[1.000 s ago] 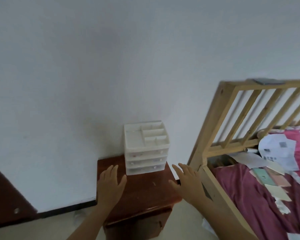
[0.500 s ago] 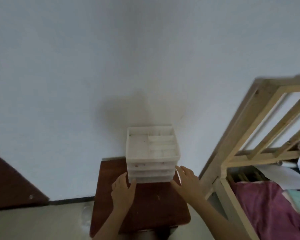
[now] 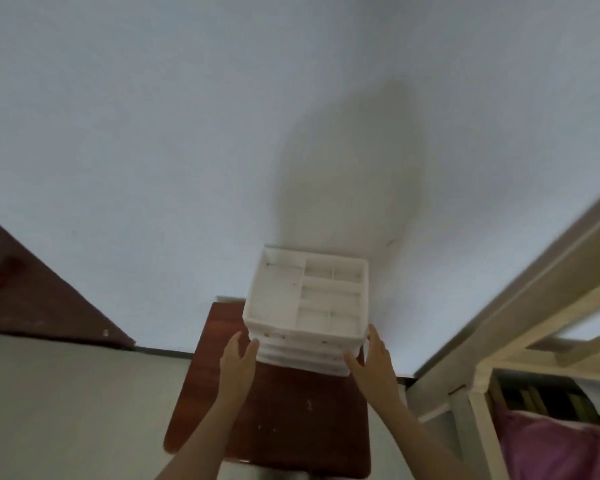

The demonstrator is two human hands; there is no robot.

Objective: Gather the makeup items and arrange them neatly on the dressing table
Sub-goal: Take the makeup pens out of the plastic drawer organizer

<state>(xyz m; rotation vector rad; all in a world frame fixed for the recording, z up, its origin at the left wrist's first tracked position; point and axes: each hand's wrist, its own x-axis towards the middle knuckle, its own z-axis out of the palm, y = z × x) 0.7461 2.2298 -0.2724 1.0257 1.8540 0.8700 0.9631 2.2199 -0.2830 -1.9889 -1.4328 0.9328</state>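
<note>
A white plastic makeup organizer (image 3: 278,299) with small drawers and an open, divided top tray stands at the back of the dark red-brown dressing table (image 3: 284,414), close to the wall. The tray compartments look empty. My left hand (image 3: 238,362) presses against its lower left corner, thumb on the front. My right hand (image 3: 373,360) lies flat against its right side. Both hands clasp the organizer between them. No loose makeup items are in view.
A light wooden bed frame (image 3: 534,285) rises close to the table's right side, with pink bedding (image 3: 561,448) below it. A dark brown panel (image 3: 25,292) stands at the left against the white wall. Pale floor lies left of the table.
My view has moved closer and now looks down on the organizer. Both hands have gone forward from the tabletop and closed in on the organizer's two sides.
</note>
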